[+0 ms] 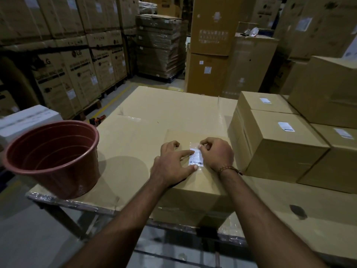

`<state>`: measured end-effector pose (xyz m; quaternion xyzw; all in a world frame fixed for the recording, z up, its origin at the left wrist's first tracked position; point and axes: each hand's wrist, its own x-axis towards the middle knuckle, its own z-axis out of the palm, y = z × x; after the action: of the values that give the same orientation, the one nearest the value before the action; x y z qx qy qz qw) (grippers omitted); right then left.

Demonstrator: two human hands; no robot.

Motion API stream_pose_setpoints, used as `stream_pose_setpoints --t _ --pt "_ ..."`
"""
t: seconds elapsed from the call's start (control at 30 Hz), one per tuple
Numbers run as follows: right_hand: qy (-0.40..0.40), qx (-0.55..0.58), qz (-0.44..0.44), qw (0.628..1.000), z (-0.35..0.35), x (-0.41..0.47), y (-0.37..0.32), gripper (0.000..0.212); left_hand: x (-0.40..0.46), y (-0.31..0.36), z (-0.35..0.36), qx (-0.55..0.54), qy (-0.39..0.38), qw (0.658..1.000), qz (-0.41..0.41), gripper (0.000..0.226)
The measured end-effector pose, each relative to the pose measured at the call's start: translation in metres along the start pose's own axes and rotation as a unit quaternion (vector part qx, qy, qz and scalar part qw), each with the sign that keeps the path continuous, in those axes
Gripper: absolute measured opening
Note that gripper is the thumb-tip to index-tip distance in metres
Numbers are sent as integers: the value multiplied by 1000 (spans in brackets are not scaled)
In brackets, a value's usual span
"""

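Bare arms lead to the left hand and right hand, whose wrist wears a thin bracelet of small golden-brown beads with a dark end.

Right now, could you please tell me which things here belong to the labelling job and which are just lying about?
Job in hand:
label, pressed down by the left hand and pinched at its top by the right hand
box under the label

Lying about:
red pot on the left
stacked boxes, already labelled, on the right
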<state>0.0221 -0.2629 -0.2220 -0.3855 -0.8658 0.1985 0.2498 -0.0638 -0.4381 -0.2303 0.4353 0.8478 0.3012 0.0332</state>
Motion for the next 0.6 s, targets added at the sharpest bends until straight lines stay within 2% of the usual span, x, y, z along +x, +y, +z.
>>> stream_pose_setpoints --t 0.3,0.6 --pt "40 9 -1 999 9 7 8 8 0 3 3 -6 8 1000 -7 68" --pt "30 29 -14 999 13 8 13 7 1 4 3 2 8 1000 -11 65"
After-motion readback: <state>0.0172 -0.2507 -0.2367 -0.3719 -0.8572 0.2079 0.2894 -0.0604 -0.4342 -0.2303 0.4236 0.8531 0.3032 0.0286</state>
